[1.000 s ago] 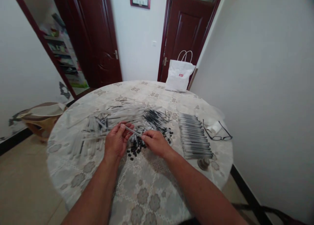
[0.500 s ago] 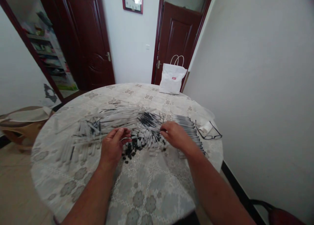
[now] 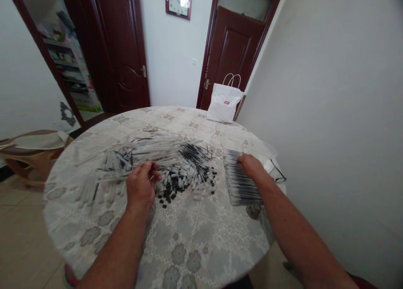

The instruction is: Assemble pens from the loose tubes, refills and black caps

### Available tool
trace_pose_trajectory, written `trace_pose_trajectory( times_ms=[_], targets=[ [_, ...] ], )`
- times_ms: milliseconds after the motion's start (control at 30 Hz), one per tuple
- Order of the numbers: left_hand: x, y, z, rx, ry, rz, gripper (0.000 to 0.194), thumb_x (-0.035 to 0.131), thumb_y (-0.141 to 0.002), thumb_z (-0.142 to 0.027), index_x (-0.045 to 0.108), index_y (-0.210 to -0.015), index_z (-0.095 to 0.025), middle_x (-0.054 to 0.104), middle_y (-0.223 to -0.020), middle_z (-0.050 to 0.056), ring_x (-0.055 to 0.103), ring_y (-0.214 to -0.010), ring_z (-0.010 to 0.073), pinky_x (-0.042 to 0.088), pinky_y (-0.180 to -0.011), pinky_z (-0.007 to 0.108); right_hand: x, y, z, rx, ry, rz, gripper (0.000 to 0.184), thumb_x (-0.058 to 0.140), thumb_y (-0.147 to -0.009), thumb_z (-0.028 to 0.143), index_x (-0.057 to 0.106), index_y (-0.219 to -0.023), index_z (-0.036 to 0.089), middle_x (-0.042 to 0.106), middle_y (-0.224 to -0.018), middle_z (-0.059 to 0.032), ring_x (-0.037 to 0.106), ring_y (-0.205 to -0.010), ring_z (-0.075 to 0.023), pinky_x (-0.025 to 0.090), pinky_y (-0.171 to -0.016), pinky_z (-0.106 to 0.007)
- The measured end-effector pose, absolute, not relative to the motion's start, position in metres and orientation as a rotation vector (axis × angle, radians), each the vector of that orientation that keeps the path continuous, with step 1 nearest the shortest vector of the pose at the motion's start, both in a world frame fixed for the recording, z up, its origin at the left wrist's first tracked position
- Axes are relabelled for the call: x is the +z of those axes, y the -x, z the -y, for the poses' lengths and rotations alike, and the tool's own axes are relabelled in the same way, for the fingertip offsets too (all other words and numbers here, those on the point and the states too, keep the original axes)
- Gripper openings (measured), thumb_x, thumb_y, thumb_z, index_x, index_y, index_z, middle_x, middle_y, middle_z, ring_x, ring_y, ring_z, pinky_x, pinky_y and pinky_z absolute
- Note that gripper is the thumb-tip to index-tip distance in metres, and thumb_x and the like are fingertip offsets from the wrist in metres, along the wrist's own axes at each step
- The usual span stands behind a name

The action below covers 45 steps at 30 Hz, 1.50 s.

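Observation:
My right hand (image 3: 252, 166) is over a neat row of assembled pens (image 3: 241, 188) on the right of the table. Its thumb and fingers are pinched at one pen among them, and the fingertips partly hide it. My left hand (image 3: 142, 183) hangs with loosely curled, parted fingers, and nothing shows in it. Beside it lie small black plugs (image 3: 168, 192) and short white caps (image 3: 192, 175). Behind these are a heap of black refills (image 3: 192, 153) and long whitish pen barrels (image 3: 157, 146). More barrels (image 3: 110, 192) lie to the left.
A patterned cloth covers the round table (image 3: 176, 238). A white paper bag (image 3: 225, 102) stands at its far edge. Near the pen row are a small brownish object (image 3: 253, 211) and glasses (image 3: 280, 177), partly hidden by my right arm. A wooden stool (image 3: 31, 165) stands left.
Both hands were on one pen barrel a second ago. My right hand has since moved right to the pen row, while my left stayed near the loose parts. The view shifted slightly.

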<state>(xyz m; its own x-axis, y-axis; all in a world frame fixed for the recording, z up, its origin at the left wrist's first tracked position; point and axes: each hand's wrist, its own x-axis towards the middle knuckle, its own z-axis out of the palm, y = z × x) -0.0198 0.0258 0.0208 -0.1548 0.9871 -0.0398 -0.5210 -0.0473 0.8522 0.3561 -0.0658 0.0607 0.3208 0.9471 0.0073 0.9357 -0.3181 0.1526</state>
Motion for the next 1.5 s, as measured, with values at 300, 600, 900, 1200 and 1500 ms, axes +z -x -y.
trace_pose_trajectory(
  times_ms=[300,600,900,1200,1500],
  targets=[
    [0.020,0.023,-0.028,1.658,-0.632,-0.897,0.025,0.072,-0.069,-0.036,0.064,-0.081,-0.016,0.066,-0.075,0.000,0.051,-0.052,0.0086,0.044,-0.045,0.020,0.053,-0.352,0.065,0.173,-2.399,-1.771,0.032,0.048,-0.098,0.019,0.074,-0.116,0.017,0.069,-0.115,-0.0164,0.062,-0.112,-0.0253,0.043,-0.090,-0.031],
    [0.016,0.023,-0.029,1.645,-0.582,-0.880,0.025,0.070,-0.070,-0.037,0.063,-0.082,-0.016,0.065,-0.074,-0.001,0.051,-0.050,0.0075,0.042,-0.046,0.020,0.058,-0.258,0.053,0.100,-2.281,-2.135,0.028,0.051,-0.097,0.028,0.073,-0.113,0.021,0.073,-0.111,-0.0126,0.067,-0.105,-0.0234,0.044,-0.087,-0.029],
    [0.015,0.025,-0.029,1.649,-0.547,-0.862,0.026,0.070,-0.071,-0.037,0.062,-0.084,-0.017,0.064,-0.074,-0.002,0.051,-0.050,0.0073,0.042,-0.045,0.020,0.026,-0.216,0.045,0.068,-2.400,-1.902,0.025,0.055,-0.093,0.029,0.071,-0.107,0.017,0.074,-0.108,-0.0162,0.071,-0.101,-0.0269,0.048,-0.079,-0.031],
    [0.015,0.025,-0.029,1.636,-0.618,-0.921,0.026,0.068,-0.075,-0.040,0.061,-0.086,-0.017,0.063,-0.073,-0.002,0.050,-0.049,0.0078,0.040,-0.045,0.020,0.009,-0.214,0.045,0.082,-2.433,-1.898,0.029,0.046,-0.098,0.030,0.069,-0.106,0.015,0.073,-0.107,-0.0193,0.071,-0.100,-0.0286,0.048,-0.082,-0.034],
    [0.005,0.009,-0.005,1.130,-2.129,-1.275,0.016,0.060,-0.090,-0.031,0.068,-0.099,-0.021,0.072,-0.092,0.005,0.066,-0.086,0.0198,0.048,-0.083,0.032,0.013,-0.219,0.050,0.118,-2.560,-1.977,0.021,0.047,-0.097,0.027,0.064,-0.101,0.015,0.073,-0.099,-0.0143,0.069,-0.091,-0.0243,0.041,-0.075,-0.030]
  ],
)
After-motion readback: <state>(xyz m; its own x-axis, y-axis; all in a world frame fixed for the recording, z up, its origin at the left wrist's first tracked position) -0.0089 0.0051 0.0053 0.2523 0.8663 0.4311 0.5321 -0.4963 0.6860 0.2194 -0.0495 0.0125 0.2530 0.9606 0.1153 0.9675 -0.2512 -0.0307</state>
